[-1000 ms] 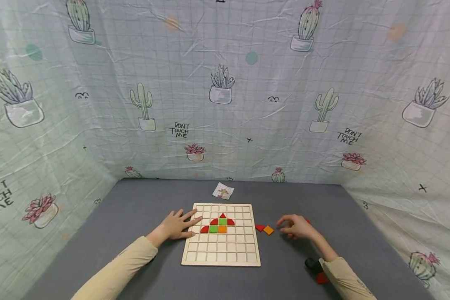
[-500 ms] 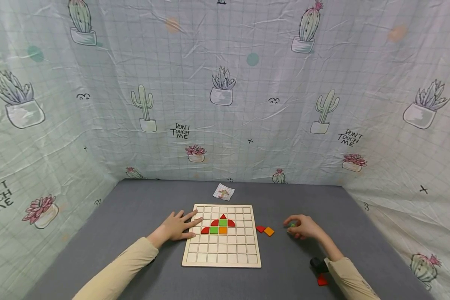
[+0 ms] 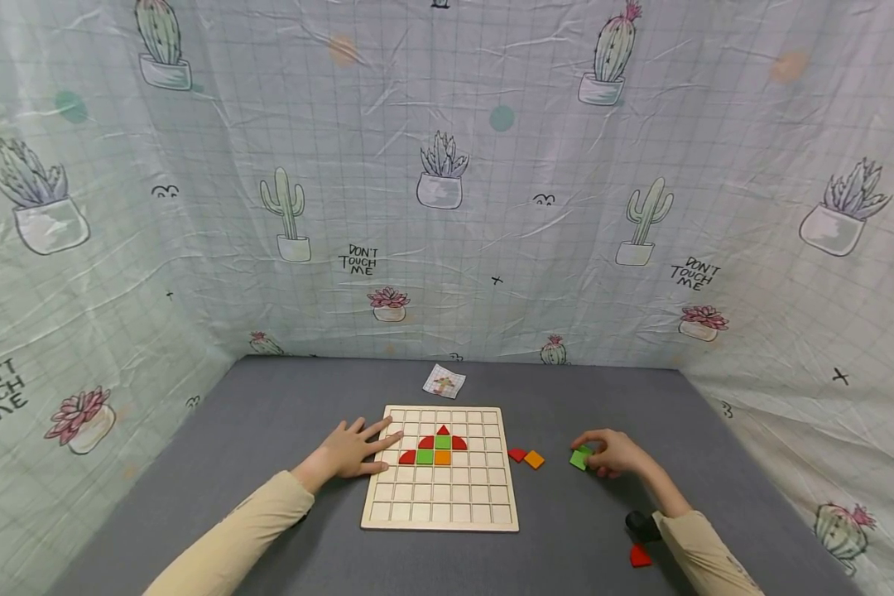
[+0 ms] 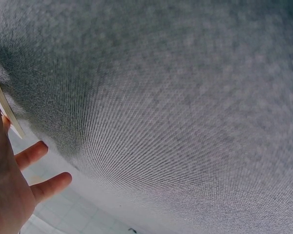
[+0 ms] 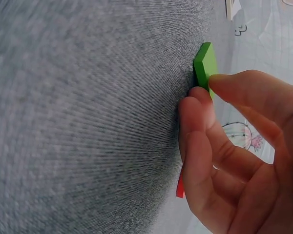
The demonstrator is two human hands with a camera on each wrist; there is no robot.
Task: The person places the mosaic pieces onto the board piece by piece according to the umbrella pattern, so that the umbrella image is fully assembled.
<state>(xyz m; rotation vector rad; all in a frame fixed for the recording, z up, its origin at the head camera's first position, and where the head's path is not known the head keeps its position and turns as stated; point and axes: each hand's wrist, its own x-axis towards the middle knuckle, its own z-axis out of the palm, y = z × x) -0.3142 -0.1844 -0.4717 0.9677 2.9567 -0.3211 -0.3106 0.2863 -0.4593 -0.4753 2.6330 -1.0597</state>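
With fingers spread, my left hand rests over the left edge of a wooden grid board. On the board lie red, green and orange tiles, among them an orange square tile and a red triangle tile. To the right, just above the table, my right hand pinches a green square tile by its near edge. The right wrist view shows the tile low against the cloth, thumb and fingertips at its edge. The left wrist view catches only part of my left hand.
A red tile and an orange square tile lie right of the board. Nearer my right sleeve are another red tile and the black wrist camera. Behind the board lies a small pattern card.
My right hand has shifted right, and the green square tile has come into view at its fingertips. My left hand and the tiles on the board look unchanged.
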